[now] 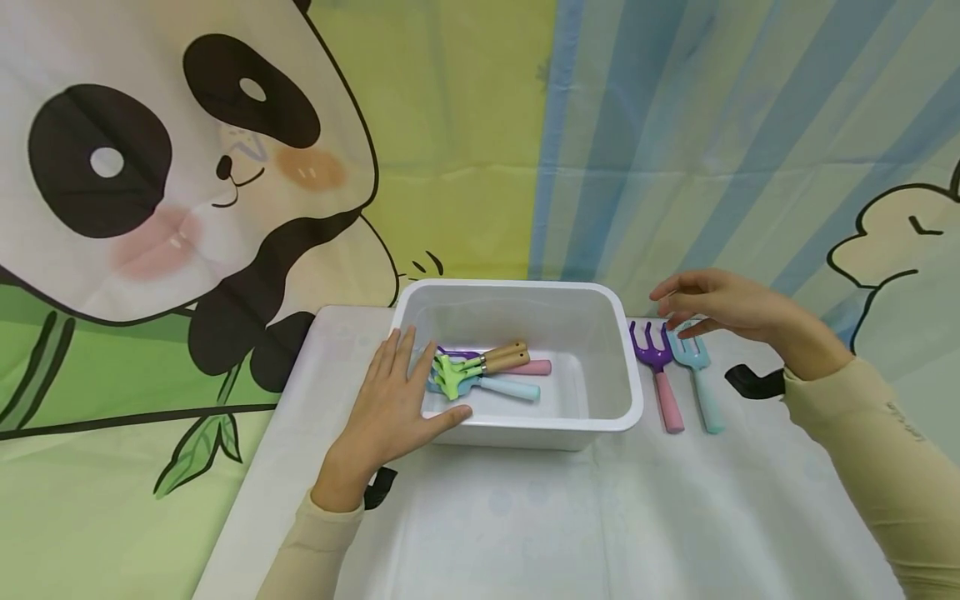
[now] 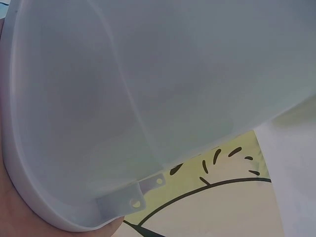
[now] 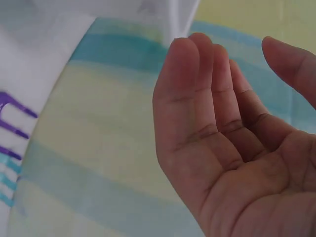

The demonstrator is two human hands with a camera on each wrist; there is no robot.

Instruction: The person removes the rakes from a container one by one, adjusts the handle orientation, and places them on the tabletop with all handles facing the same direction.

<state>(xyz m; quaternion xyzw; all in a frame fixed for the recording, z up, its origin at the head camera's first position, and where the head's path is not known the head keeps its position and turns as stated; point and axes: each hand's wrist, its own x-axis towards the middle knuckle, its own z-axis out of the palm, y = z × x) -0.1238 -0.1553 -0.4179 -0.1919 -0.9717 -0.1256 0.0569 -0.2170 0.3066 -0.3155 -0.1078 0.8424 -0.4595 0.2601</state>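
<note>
**Q:** Where do the two loose forks lie?

**A:** On the tabletop [image 1: 540, 517], right of the white plastic bin [image 1: 555, 424]. The purple hand fork [image 1: 661, 375] lies nearer the bin, the blue hand fork [image 1: 701, 387] just beside it; their long axes run nearly parallel, tines away from the person.

**Q:** Which hand is nearer?

**A:** The right grip [image 1: 723, 307], fingers relaxed and holding nothing, above the tine ends; both handles point from it toward the person. The left grip [image 1: 393, 404], fingers extended, rests at the bin's left end.
</note>
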